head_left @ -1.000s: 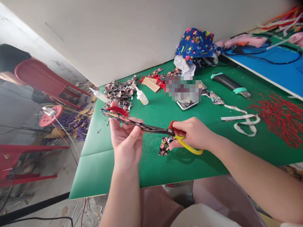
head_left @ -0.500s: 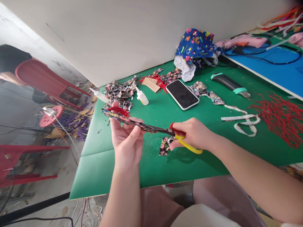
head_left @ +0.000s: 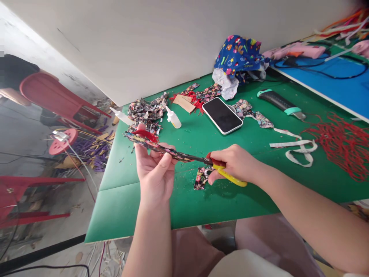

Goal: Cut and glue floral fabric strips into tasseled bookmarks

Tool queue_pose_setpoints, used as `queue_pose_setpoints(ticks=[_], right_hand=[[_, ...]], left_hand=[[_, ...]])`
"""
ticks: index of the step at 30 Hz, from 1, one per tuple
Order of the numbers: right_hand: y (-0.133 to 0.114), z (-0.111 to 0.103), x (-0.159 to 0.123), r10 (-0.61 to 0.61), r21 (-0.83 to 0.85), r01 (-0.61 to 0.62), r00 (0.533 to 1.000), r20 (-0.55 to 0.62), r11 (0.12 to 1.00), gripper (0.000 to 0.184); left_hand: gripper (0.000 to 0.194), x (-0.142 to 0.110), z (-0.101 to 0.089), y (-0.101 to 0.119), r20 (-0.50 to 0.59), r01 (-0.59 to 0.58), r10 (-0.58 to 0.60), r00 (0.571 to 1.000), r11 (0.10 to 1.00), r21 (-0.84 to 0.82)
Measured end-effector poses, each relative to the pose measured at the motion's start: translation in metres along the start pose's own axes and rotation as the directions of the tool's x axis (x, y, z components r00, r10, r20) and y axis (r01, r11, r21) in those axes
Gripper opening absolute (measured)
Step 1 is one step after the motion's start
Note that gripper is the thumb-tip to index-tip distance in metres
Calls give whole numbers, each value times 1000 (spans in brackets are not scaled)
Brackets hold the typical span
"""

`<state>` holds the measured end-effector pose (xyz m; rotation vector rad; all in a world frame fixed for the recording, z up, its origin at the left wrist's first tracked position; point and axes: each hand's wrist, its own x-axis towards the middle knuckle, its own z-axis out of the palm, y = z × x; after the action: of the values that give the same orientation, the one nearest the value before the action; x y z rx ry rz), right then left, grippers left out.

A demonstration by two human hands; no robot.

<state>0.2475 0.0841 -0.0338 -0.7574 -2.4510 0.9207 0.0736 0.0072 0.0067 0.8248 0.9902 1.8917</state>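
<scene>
My left hand [head_left: 157, 173] is closed on a narrow floral fabric strip [head_left: 150, 144], thumb pressed against the near side. A red tassel [head_left: 145, 134] hangs over the strip by my raised finger. In my right hand [head_left: 235, 163] are scissors with yellow and red handles [head_left: 230, 177]. Their dark blades lie along the strip, mostly covered by it. Below the scissors a small floral fabric piece [head_left: 199, 180] rests on the green table [head_left: 129, 207], partly hidden by my right hand.
Behind my left hand are a heap of floral scraps [head_left: 147, 109] and small white squeeze bottles [head_left: 174, 118]. A phone [head_left: 221, 115], a utility knife [head_left: 279, 103], red cords [head_left: 343, 146] and bunched blue printed cloth [head_left: 238, 55] lie farther right. A person sits on a red chair [head_left: 43, 92] at left.
Very little differs. The scissor blades appear to have closed slightly along the fabric strip, while both hands stay almost in the same place.
</scene>
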Motion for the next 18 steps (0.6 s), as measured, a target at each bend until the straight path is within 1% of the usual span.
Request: queue_pose_setpoints(ticks=[3, 5, 10, 13, 15, 18], right_hand=[[1, -1, 0, 21, 9, -21, 1000, 21, 1000, 44], [-1, -2, 0, 48, 35, -50, 997, 62, 998, 39], [-8, -10, -1, 110, 185, -146, 975, 192, 972, 31], [-10, -14, -3, 139, 174, -180, 965, 224, 968, 26], [-10, -15, -3, 139, 128, -170, 966, 219, 977, 31], [-10, -13, -3, 90, 57, -100, 983, 160, 993, 51]], left_hand=[[67, 0, -1, 0, 7, 1, -1, 1000, 1000, -8], [68, 0, -2, -1, 10, 2, -2, 1000, 1000, -11], [71, 0, -4, -1, 13, 4, -4, 1000, 1000, -4], [73, 0, -4, 0, 17, 7, -7, 1000, 1000, -9], [71, 0, -4, 2, 12, -2, 2, 1000, 1000, -15], [68, 1, -4, 4, 10, -15, 15, 1000, 1000, -21]])
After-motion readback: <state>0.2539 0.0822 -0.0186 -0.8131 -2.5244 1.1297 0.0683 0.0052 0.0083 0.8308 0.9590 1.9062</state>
